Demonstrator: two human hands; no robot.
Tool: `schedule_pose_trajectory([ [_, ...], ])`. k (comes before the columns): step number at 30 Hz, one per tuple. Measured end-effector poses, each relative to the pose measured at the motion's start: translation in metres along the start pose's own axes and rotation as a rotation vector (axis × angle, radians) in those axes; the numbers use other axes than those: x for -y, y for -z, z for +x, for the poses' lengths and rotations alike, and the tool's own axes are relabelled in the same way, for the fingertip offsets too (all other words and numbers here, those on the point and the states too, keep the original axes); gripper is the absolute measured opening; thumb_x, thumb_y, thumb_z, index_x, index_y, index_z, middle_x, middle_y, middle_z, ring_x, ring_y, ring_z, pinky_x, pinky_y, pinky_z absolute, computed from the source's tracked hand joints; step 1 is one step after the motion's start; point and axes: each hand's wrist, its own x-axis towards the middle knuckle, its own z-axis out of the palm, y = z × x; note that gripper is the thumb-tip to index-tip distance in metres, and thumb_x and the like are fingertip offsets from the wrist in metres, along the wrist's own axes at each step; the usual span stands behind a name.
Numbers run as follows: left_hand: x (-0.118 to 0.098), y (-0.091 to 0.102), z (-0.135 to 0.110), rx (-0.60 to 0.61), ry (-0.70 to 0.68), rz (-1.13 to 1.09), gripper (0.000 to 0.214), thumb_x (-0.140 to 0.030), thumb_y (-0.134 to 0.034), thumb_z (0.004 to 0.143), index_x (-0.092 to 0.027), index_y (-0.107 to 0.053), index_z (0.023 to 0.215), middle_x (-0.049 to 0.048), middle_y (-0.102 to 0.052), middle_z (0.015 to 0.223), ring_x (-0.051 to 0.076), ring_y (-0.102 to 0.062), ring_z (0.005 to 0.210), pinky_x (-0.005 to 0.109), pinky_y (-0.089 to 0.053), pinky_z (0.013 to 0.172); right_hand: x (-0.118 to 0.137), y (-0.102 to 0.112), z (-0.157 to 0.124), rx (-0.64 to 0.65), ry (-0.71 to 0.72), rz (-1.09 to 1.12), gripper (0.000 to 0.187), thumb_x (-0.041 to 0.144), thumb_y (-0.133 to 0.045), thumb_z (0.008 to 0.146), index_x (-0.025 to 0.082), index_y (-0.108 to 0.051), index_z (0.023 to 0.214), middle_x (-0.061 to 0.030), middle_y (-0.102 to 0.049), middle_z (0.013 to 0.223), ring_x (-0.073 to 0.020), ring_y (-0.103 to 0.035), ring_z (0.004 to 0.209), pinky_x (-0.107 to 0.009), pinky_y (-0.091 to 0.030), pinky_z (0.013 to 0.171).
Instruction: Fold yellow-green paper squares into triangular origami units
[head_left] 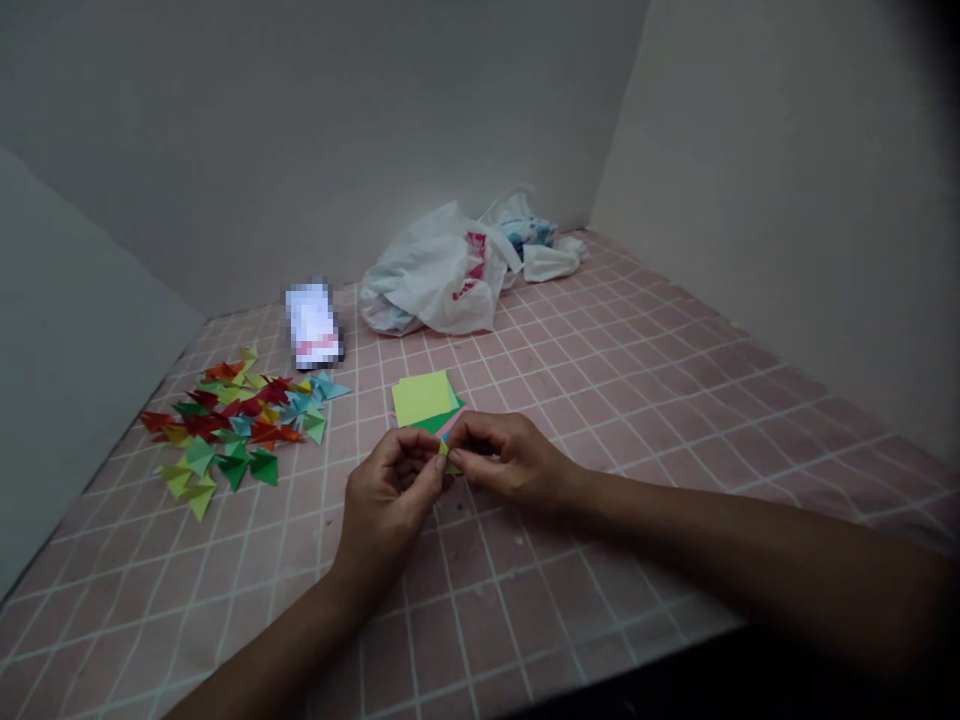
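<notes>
Between my fingertips is a small yellow piece of folded paper. My left hand pinches it from the left, thumb against the curled fingers. My right hand is closed on its right side, thumb and forefinger pressed together. Most of the folded paper is hidden by the fingers. Just beyond my hands lies a stack of coloured paper squares, yellow on top, with green, pink and blue edges fanned out beneath.
Many-coloured folded paper pieces lie in a heap at the left. Behind them a phone with a lit, blurred screen leans upright. White plastic bags sit by the back wall. A pink checked cloth covers the surface, with walls around it.
</notes>
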Motion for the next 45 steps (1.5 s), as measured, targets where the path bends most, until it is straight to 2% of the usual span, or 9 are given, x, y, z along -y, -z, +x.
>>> schedule_pose_trajectory([
  [9, 0.0036, -0.0011, 0.0004, 0.017, -0.014, -0.051, 0.011, -0.020, -0.068, 0.082, -0.017, -0.063, 0.091, -0.0018, -0.065, 0.070, 0.009, -0.065, 0.062, 0.019, -0.054, 0.060, -0.0004, -0.0002, -0.0010, 0.000, -0.041, 0.037, 0.005, 0.014, -0.057, 0.084, 0.015, -0.060, 0.080, 0.0012, -0.061, 0.069, -0.0086, -0.052, 0.061, -0.023, -0.040, 0.058],
  [17, 0.0048, 0.0013, -0.0008, 0.032, -0.031, -0.066, 0.004, -0.018, -0.067, 0.083, -0.017, -0.064, 0.085, -0.0024, -0.065, 0.073, 0.008, -0.065, 0.061, 0.017, -0.054, 0.060, -0.0022, -0.0019, -0.0002, 0.012, -0.118, 0.170, 0.005, 0.019, -0.059, 0.083, 0.016, -0.058, 0.079, 0.0014, -0.056, 0.068, -0.0094, -0.050, 0.060, -0.023, -0.040, 0.055],
  [28, 0.0029, 0.0012, -0.0008, 0.076, -0.020, -0.149, 0.003, -0.016, -0.067, 0.082, -0.019, -0.066, 0.081, -0.0038, -0.063, 0.072, 0.008, -0.064, 0.061, 0.018, -0.054, 0.059, 0.0038, -0.0021, -0.0016, 0.060, -0.234, 0.339, 0.011, 0.026, -0.060, 0.084, 0.016, -0.055, 0.080, 0.0005, -0.060, 0.068, -0.0102, -0.056, 0.058, -0.024, -0.044, 0.054],
  [35, 0.0028, 0.0058, -0.0022, 0.097, 0.021, -0.099, 0.002, -0.020, -0.065, 0.084, -0.019, -0.065, 0.086, -0.0020, -0.063, 0.073, 0.009, -0.062, 0.065, 0.019, -0.051, 0.061, 0.0025, -0.0004, -0.0014, 0.035, -0.104, 0.189, 0.006, 0.018, -0.059, 0.083, 0.016, -0.058, 0.078, 0.0007, -0.060, 0.068, -0.0089, -0.054, 0.060, -0.022, -0.042, 0.055],
  [41, 0.0002, 0.0037, -0.0005, 0.093, 0.003, -0.064, 0.005, -0.022, -0.066, 0.083, -0.018, -0.063, 0.085, -0.0011, -0.063, 0.073, 0.010, -0.063, 0.065, 0.022, -0.053, 0.063, 0.0025, -0.0022, -0.0017, 0.035, -0.103, 0.236, 0.004, 0.019, -0.058, 0.084, 0.015, -0.058, 0.082, 0.0001, -0.062, 0.071, -0.0086, -0.057, 0.060, -0.022, -0.045, 0.056],
  [45, -0.0006, 0.0029, 0.0002, 0.089, -0.013, -0.055, 0.005, -0.022, -0.065, 0.083, -0.019, -0.062, 0.085, -0.0009, -0.063, 0.072, 0.011, -0.063, 0.064, 0.022, -0.054, 0.061, 0.0031, -0.0016, -0.0022, 0.024, -0.088, 0.177, 0.005, 0.019, -0.058, 0.085, 0.015, -0.060, 0.082, -0.0005, -0.063, 0.072, -0.0095, -0.057, 0.061, -0.024, -0.046, 0.058],
])
